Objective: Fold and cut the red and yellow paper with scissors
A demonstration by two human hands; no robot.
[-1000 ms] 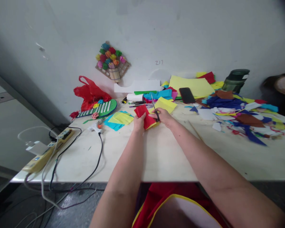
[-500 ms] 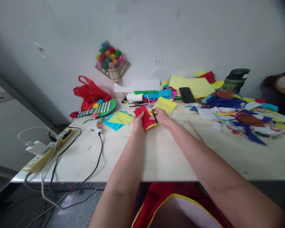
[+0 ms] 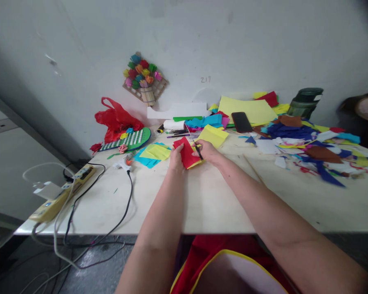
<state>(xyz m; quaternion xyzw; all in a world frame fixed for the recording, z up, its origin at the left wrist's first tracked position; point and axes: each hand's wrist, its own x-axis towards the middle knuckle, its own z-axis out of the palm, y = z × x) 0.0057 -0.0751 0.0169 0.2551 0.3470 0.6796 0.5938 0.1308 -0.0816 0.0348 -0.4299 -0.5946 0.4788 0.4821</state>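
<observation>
My left hand (image 3: pixel 176 157) pinches the left side of a red sheet of paper (image 3: pixel 186 152), thumb on top. A yellow sheet (image 3: pixel 198 164) shows under the red one's lower right edge. In my right hand (image 3: pixel 207 151) is a pair of scissors (image 3: pixel 198 150), its fingers wrapped round the handles. The blades point up and away over the right part of the red paper; whether they are cutting it I cannot tell. Just behind, a folded yellow paper (image 3: pixel 213 136) lies on the table, and left of my left hand are yellow paper (image 3: pixel 155 152) and blue paper (image 3: pixel 150 163).
A glue gun (image 3: pixel 124 163) and its cord lie left, near a power strip (image 3: pixel 61 196). Behind are a red plastic bag (image 3: pixel 116 118), a green decorated board (image 3: pixel 142 139) and a phone (image 3: pixel 241 122). Paper scraps (image 3: pixel 322 154), a bottle (image 3: pixel 303 104) and a stick (image 3: pixel 253 168) are right.
My left hand has shifted slightly left on the red paper. The scissors have tilted a little further left at the tip. Everything else stays in place.
</observation>
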